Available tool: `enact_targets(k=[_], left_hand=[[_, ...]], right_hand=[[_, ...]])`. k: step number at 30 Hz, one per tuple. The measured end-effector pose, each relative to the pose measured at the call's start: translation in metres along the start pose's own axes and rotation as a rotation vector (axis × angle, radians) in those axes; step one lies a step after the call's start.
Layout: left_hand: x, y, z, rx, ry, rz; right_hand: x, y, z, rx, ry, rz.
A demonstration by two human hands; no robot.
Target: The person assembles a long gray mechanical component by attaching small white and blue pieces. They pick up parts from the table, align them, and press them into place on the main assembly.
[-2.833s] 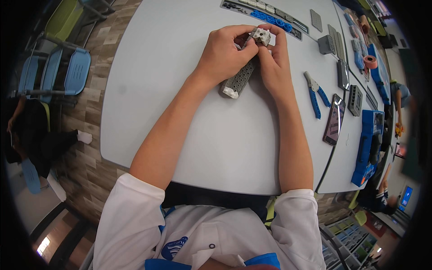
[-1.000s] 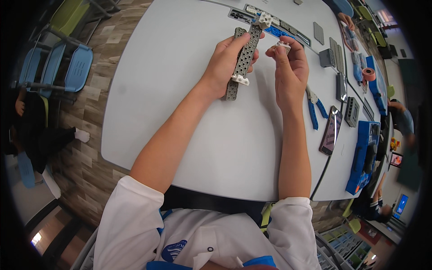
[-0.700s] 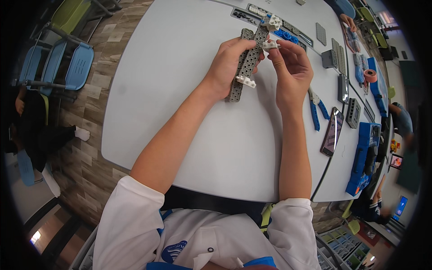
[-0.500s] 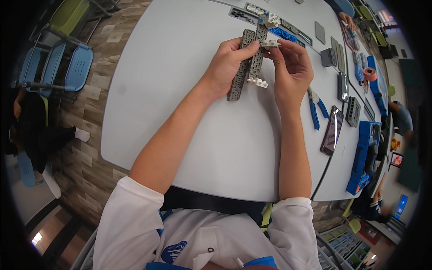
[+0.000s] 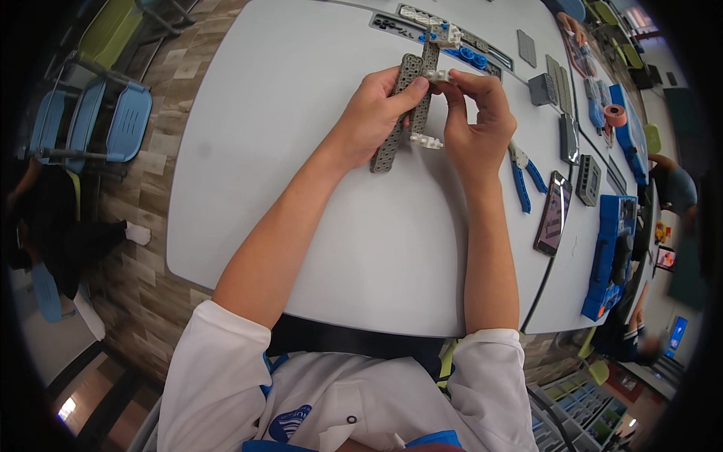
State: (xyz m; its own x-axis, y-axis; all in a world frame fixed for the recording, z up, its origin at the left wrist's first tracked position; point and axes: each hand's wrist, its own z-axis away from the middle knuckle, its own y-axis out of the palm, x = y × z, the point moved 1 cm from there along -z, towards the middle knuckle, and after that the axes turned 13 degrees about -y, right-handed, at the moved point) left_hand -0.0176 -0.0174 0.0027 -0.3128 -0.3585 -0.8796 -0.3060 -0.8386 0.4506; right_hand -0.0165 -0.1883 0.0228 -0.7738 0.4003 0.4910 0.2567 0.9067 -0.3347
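My left hand (image 5: 376, 113) is closed around a grey construction-beam assembly (image 5: 392, 139), its thumb pressed across the top. Two long beams full of holes run side by side, with white connector pieces (image 5: 426, 142) sticking out at the near end. At the far end sits a white block with blue pins (image 5: 445, 35). Between thumb and index finger, my right hand (image 5: 480, 117) pinches a small white connector (image 5: 438, 76) against the side of the beam. Whether that connector is fully seated I cannot tell.
Behind the assembly lies a grey parts tray (image 5: 392, 26) with blue wheels (image 5: 473, 57). To the right are blue-handled pliers (image 5: 521, 181), a phone (image 5: 553, 213), a grey control box (image 5: 589, 181) and a blue case (image 5: 608, 260). A co-worker's hand (image 5: 572, 29) rests at the far right.
Both hands and the assembly have shifted slightly left. My right fingers keep their pinch on the white connector, with the hand turned a little. The view has also moved slightly.
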Motion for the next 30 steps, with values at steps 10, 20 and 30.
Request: enact_targets(k=[10, 20, 30], left_hand=[[-0.003, 0.0, 0.0, 0.051, 0.044, 0.09], [-0.008, 0.003, 0.003, 0.108, 0.053, 0.049], [-0.003, 0.001, 0.001, 0.047, 0.034, -0.068]], right_hand=[[0.007, 0.001, -0.003, -0.029, -0.252, 0.105], [0.003, 0.005, -0.001, -0.166, -0.27, -0.011], [-0.001, 0.001, 0.004, -0.149, -0.02, -0.073]])
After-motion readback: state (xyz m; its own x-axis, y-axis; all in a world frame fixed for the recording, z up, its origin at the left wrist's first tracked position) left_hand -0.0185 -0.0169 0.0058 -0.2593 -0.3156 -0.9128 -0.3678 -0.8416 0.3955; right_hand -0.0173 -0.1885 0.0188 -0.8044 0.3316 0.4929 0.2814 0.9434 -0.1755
